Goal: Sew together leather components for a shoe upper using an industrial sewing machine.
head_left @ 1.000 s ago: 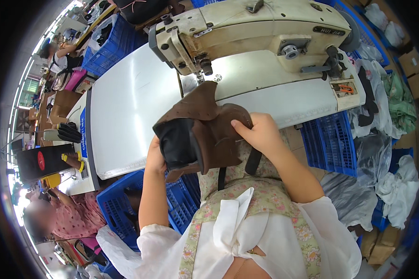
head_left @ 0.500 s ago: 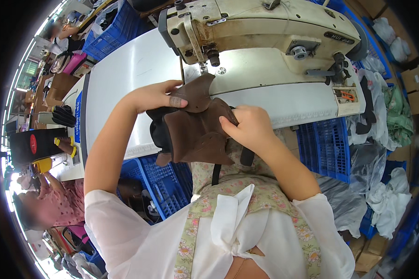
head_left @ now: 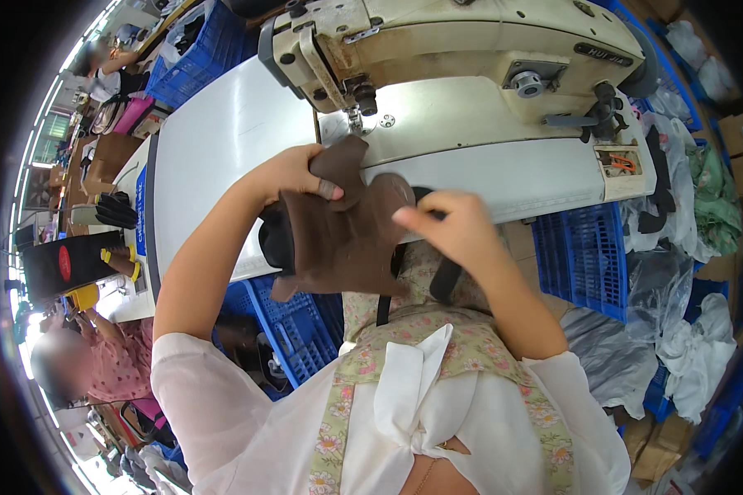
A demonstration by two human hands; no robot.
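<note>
A brown leather piece (head_left: 338, 243) with several flaps and a black lining or backing (head_left: 276, 239) hangs in front of the sewing machine, over the front edge of its table. My left hand (head_left: 293, 177) grips its upper flap, thumb on top and fingers behind. Beside the right-hand flap is my right hand (head_left: 458, 227), smeared by motion, with its thumb pointing at the leather. A black strap (head_left: 446, 282) shows below that hand, and more black shows just above the thumb; whether the fingers hold it is unclear. The machine's needle area (head_left: 357, 122) lies just beyond the upper flap.
The cream sewing machine (head_left: 462, 66) stands on a white table (head_left: 215, 140). Blue crates (head_left: 582, 256) flank me, one at left (head_left: 293, 326). Plastic bags (head_left: 693, 346) pile up at right. A person in pink (head_left: 120, 351) works at left, another farther back.
My right hand has moved off the leather flap, slightly to the right. The leather has shifted a little left and turned flatter toward me, still in my left hand.
</note>
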